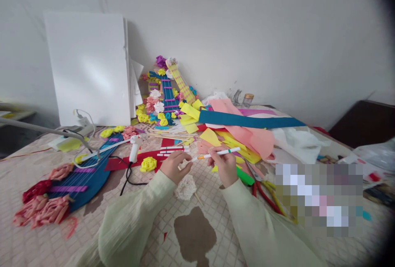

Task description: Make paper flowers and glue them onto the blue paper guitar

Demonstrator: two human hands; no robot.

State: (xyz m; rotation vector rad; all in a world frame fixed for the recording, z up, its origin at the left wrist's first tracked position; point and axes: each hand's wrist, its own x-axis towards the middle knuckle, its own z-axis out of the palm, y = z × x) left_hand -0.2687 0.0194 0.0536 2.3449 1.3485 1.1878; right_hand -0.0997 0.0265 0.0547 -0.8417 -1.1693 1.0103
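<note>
A white pen-like stick point(218, 153) with an orange mark and a green band is pinched in my right hand point(225, 166), tilted up to the right. My left hand point(177, 166) is beside its left end, thumb and fingers curved apart; contact with the tip cannot be made out. Behind my left hand, several similar white sticks point(173, 150) lie on red paper. Below and between the hands is a whitish lacy piece point(185, 188). To the left are a yellow paper flower point(148, 164) and a white glue gun point(134, 149).
A blue guitar-shaped craft point(92, 179) with paper flowers lies at left. Crepe paper point(247, 119) and finished crafts point(169, 92) are at the back. Scissors with red handles point(268, 197) lie right of my right hand. A white board point(89, 69) leans on the wall.
</note>
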